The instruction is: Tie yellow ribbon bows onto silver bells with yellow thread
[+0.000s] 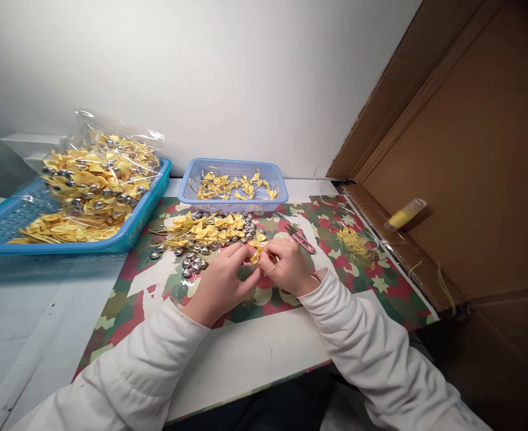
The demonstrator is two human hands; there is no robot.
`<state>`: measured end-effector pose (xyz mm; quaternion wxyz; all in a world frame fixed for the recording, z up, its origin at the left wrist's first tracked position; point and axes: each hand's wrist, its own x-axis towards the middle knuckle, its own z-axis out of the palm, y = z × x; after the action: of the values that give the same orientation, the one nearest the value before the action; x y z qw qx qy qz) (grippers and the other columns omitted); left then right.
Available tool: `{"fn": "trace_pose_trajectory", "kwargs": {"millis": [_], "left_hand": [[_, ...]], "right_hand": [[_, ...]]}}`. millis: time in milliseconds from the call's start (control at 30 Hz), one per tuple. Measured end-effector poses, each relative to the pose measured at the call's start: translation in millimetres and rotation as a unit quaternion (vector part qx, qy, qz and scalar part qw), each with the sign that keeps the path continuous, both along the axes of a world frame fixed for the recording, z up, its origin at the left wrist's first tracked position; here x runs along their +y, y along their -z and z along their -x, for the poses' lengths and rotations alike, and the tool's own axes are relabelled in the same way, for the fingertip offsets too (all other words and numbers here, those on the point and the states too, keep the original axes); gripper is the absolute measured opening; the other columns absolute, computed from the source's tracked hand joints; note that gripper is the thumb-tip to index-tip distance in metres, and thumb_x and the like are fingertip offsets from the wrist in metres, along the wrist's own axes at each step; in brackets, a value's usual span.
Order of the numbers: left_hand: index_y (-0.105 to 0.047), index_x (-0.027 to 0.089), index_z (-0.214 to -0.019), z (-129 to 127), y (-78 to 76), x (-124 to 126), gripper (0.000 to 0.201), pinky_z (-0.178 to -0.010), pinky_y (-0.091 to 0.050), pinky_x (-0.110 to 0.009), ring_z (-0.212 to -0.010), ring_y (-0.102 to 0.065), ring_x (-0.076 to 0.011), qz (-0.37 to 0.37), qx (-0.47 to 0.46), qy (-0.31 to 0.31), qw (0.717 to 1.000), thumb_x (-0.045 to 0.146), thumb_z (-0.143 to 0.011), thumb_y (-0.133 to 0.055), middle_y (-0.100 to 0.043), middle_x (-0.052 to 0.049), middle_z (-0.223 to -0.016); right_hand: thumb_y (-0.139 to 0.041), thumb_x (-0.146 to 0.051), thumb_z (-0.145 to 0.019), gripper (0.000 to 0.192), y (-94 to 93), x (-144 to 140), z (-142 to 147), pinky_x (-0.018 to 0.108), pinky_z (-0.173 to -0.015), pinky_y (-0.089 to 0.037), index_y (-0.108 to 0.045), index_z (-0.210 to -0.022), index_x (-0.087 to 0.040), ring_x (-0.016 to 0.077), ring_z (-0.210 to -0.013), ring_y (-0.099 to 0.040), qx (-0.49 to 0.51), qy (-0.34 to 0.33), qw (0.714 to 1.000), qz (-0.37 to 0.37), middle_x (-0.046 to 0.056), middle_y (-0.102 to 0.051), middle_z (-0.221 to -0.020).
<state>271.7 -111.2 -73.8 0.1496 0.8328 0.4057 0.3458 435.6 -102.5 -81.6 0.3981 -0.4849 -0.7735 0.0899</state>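
You hold one small yellow ribbon bow (255, 256) between your two hands, just above the camouflage-patterned mat (372, 287) near its middle. Your left hand (221, 284) pinches the bow from the left, fingers closed on it. Your right hand (288, 266) grips it from the right, fingers curled shut, with a loop of gold cord (272, 267) showing at the fingers. Whether the cord is tied to the bow, you cannot tell from this view.

Just beyond your hands lies a loose pile of yellow bows and silver beads (205, 233) on the mat. A pair of pink thread snips (300, 238) lies just right of that pile. Further right sits a heap of yellow thread clippings (356, 242). Behind the pile stands a small blue basket (232, 203) holding more bows. Well to the left, a larger blue tray (3, 224) carries a clear bag of bows (102, 173). A cardboard sheet (470, 149) bounds the desk (246, 359) on the right, with a yellow tube (405, 214) lying against it.
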Motion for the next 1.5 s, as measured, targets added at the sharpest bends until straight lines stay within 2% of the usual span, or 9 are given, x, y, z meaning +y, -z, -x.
{"fn": "trace_pose_trajectory", "kwargs": {"millis": [167, 333, 400, 467, 600, 867, 1067, 1267, 1500], "left_hand": [[-0.048, 0.02, -0.081, -2, 2.6, -2, 0.011, -0.065, -0.044, -0.031, -0.075, -0.054, -0.0209, -0.028, 0.061, -0.002, 0.998, 0.024, -0.09, -0.043, -0.056, -0.004, -0.08], [-0.05, 0.019, -0.086, -1, 4.6, 1, 0.015, -0.071, -0.046, -0.033, -0.081, -0.056, -0.0218, -0.028, 0.051, -0.011, 0.998, 0.023, -0.095, -0.038, -0.057, -0.006, -0.085], [-0.05, 0.02, -0.085, 0, 4.7, 1, 0.014, -0.072, -0.046, -0.033, -0.082, -0.056, -0.0216, -0.024, 0.044, -0.02, 0.999, 0.021, -0.094, -0.039, -0.057, -0.006, -0.085], [-0.05, 0.02, -0.085, 1, 4.4, 2, 0.012, -0.072, -0.046, -0.032, -0.082, -0.056, -0.0211, -0.02, 0.037, -0.027, 0.999, 0.019, -0.093, -0.041, -0.057, -0.005, -0.085], [-0.049, 0.02, -0.081, 2, 3.4, 2, 0.011, -0.069, -0.046, -0.031, -0.077, -0.055, -0.0203, -0.025, 0.034, -0.03, 0.999, 0.02, -0.091, -0.043, -0.056, -0.004, -0.081], [-0.049, 0.02, -0.083, 2, 1.0, 2, 0.012, -0.068, -0.045, -0.032, -0.078, -0.055, -0.0212, -0.028, 0.041, -0.02, 0.999, 0.019, -0.091, -0.041, -0.057, -0.005, -0.083], [-0.048, 0.021, -0.085, 0, 0.9, 1, 0.012, -0.072, -0.045, -0.032, -0.082, -0.056, -0.0212, -0.02, 0.025, -0.013, 0.999, 0.019, -0.092, -0.04, -0.057, -0.005, -0.085], [-0.049, 0.021, -0.08, 1, 1.5, 2, 0.016, -0.069, -0.045, -0.031, -0.076, -0.055, -0.0202, 0.007, 0.016, -0.01, 1.0, 0.027, -0.094, -0.043, -0.056, -0.003, -0.078], [-0.053, 0.021, -0.077, 1, -1.8, 2, 0.013, -0.062, -0.041, -0.027, -0.067, -0.053, -0.0165, 0.053, -0.028, 0.017, 0.998, 0.02, -0.089, -0.045, -0.057, 0.0, -0.072]], "right_hand": [[-0.044, -0.026, -0.082, 0.031, -2.2, -1, 0, 0.027, -0.058, -0.031, -0.032, -0.055, -0.021, 0.0111, -0.051, -0.039, 0.043, -0.033, 0.997, 0.052, -0.004, -0.041, -0.05], [-0.045, -0.021, -0.081, 0.029, -6.4, -3, -2, 0.026, -0.057, -0.03, -0.032, -0.055, -0.021, 0.0113, -0.052, -0.04, 0.005, -0.035, 0.996, 0.077, -0.004, -0.043, -0.051], [-0.046, -0.021, -0.081, 0.027, -8.2, -4, -3, 0.028, -0.061, -0.03, -0.037, -0.056, -0.02, 0.011, -0.053, -0.042, -0.035, -0.025, 0.998, 0.041, -0.004, -0.046, -0.052], [-0.05, -0.023, -0.078, 0.022, -10.3, -6, -4, 0.03, -0.065, -0.029, -0.044, -0.058, -0.019, 0.0113, -0.054, -0.043, -0.086, -0.012, 0.995, -0.041, -0.004, -0.05, -0.053], [-0.053, -0.024, -0.077, 0.017, -13.7, -8, -5, 0.032, -0.067, -0.024, -0.052, -0.061, -0.018, 0.0133, -0.057, -0.043, -0.174, 0.004, 0.97, -0.171, -0.001, -0.056, -0.055], [-0.05, -0.024, -0.083, 0.018, -12.2, -7, -4, 0.034, -0.069, -0.022, -0.057, -0.068, -0.017, 0.0142, -0.061, -0.047, -0.224, 0.0, 0.971, -0.088, 0.002, -0.064, -0.065], [-0.045, -0.019, -0.084, 0.02, -7.3, -6, -3, 0.032, -0.067, -0.024, -0.054, -0.066, -0.017, 0.0128, -0.059, -0.046, -0.166, -0.012, 0.985, -0.053, 0.0, -0.06, -0.061], [-0.046, -0.023, -0.081, 0.028, -2.5, -5, 0, 0.028, -0.061, -0.027, -0.034, -0.055, -0.02, 0.0101, -0.051, -0.036, -0.045, -0.009, 0.999, -0.021, -0.005, -0.039, -0.05], [-0.049, -0.026, -0.077, 0.03, -3.4, -4, 0, 0.025, -0.054, -0.031, -0.03, -0.054, -0.022, 0.0096, -0.048, -0.033, 0.039, -0.019, 0.999, 0.004, -0.006, -0.033, -0.049]]}}
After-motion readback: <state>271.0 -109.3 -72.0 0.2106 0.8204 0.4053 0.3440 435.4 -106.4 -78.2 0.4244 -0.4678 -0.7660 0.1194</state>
